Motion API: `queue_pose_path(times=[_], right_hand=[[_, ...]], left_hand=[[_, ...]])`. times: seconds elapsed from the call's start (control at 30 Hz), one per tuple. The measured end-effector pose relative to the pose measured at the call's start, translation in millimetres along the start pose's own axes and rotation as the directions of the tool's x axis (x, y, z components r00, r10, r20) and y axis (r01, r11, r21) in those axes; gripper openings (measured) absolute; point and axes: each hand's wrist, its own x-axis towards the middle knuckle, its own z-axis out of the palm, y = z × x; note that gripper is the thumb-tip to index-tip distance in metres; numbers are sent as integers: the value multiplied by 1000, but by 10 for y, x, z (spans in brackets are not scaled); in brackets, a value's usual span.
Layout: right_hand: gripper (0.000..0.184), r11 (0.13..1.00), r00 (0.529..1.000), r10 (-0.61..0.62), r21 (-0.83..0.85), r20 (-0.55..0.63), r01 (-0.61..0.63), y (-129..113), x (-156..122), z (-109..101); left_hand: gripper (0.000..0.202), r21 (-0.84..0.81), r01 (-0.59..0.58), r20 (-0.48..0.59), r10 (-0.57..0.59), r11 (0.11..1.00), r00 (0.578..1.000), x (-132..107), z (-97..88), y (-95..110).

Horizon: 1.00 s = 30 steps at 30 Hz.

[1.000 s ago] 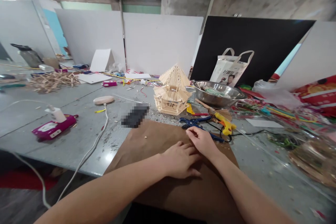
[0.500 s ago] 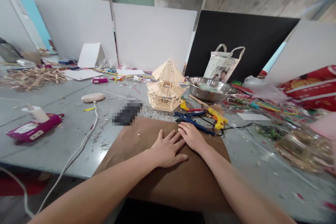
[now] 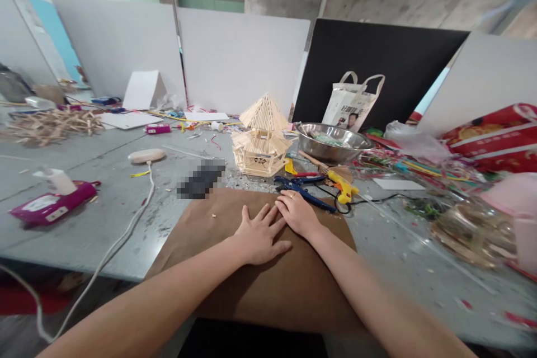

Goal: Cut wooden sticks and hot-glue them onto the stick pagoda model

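My left hand (image 3: pixel 260 236) lies flat on a brown sheet (image 3: pixel 289 296), fingers spread, holding nothing. Beside it, its fingertips close to the left one's, my right hand (image 3: pixel 297 212) rests on the same sheet with fingers stretched out; a ring is on one finger. Just past the right hand are blue-handled pliers (image 3: pixel 306 193) and a yellow glue gun (image 3: pixel 343 186). Beyond the sheet stands a pagoda-like model (image 3: pixel 262 142) made of thin wooden sticks. A small pale chip (image 3: pixel 213 215) sits on the sheet, left of my hands.
A blurred dark object (image 3: pixel 201 179) lies left of the model. Further left are a purple power strip (image 3: pixel 54 204) with a white cable and a heap of wooden sticks (image 3: pixel 50 126). A metal bowl (image 3: pixel 335 145), a tote bag (image 3: pixel 352 103) and a glass pot (image 3: pixel 470 235) stand to the right.
The whole view has shifted slightly, so things sit a little further left in it. Both hands stay flat on the brown sheet.
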Motion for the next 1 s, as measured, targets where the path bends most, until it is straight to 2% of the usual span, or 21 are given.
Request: queue_pose_path(times=[0.27, 0.43, 0.5, 0.57, 0.63, 0.7, 0.77, 0.83, 1.0], right_hand=[[31, 999, 999, -19, -41, -26, 18, -6, 113, 41], [29, 999, 1000, -24, -42, -20, 24, 22, 164, 71], [28, 999, 1000, -23, -42, -17, 22, 35, 166, 76], [25, 999, 1000, -15, -43, -23, 14, 48, 158, 78], [22, 999, 999, -4, -43, -32, 3, 58, 143, 76], [20, 999, 999, 11, -39, -39, -12, 66, 125, 68], [19, 999, 999, 31, -33, -44, -32, 70, 109, 55], [18, 998, 997, 55, -29, -47, -57, 72, 99, 40], [22, 993, 993, 115, -38, -30, -116, 69, 88, 14]], left_hand=[[68, -10, 60, 39, -59, 998, 997, 31, -39, -47], [67, -34, 65, 121, -61, 997, 991, 128, -213, -52], [59, -15, 54, 166, -51, 998, 985, 209, -292, -52], [36, 20, 75, 99, -76, 997, 992, 297, -321, -71], [28, 5, 127, -69, -127, 992, 990, 371, -288, -120], [27, -53, 170, -239, -177, 984, 955, 415, -215, -196], [26, -102, 153, -340, -179, 983, 923, 433, -139, -280], [25, -138, 142, -379, -185, 980, 907, 436, -88, -354], [27, -232, 167, -394, -249, 958, 884, 454, -59, -443]])
